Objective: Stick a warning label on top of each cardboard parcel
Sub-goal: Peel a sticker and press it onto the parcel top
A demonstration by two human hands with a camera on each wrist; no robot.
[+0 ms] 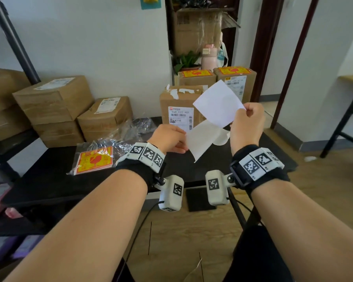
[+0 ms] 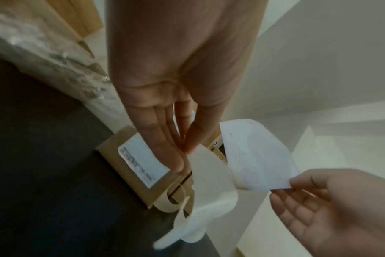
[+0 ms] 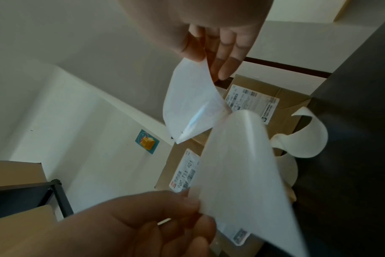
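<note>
Over the black bench (image 1: pixel 49 180), the left hand (image 1: pixel 168 138) pinches the white backing sheet (image 1: pixel 202 139) between thumb and fingers; the right hand (image 1: pixel 246 124) pinches the peeled label (image 1: pixel 218 103), white side showing. Behind the label stands an unlabelled parcel (image 1: pixel 177 106), then two labelled parcels (image 1: pixel 197 77). A bag of labels (image 1: pixel 94 160) lies left of the hands.

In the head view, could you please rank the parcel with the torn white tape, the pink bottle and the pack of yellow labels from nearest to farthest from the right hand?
1. Parcel with torn white tape, just left of the right hand.
2. Pink bottle, behind, by the shelf.
3. Pack of yellow labels, far left on the black table.
</note>
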